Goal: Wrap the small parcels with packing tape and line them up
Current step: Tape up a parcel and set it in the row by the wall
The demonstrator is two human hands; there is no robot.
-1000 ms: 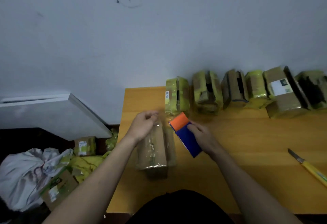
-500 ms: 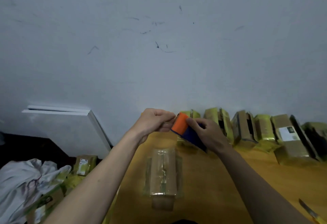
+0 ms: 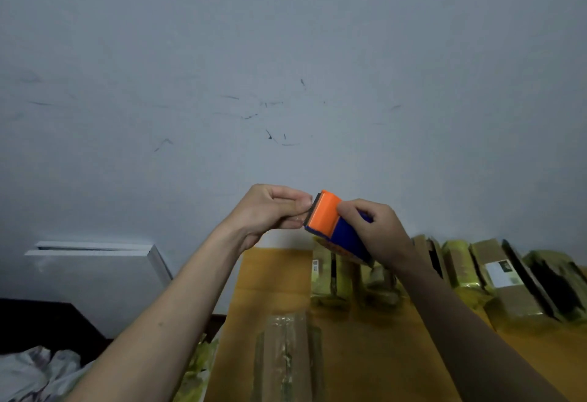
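Right hand (image 3: 379, 230) grips tape dispenser (image 3: 336, 226) raised above bench (image 3: 365, 354); left hand (image 3: 273, 211) pinches at its orange cutter end, likely freeing the tape end. Taped parcel (image 3: 286, 360) lies below, awaiting another wrap.

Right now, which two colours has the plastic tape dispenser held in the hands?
The plastic tape dispenser is orange at its front and blue behind, seen in the head view.
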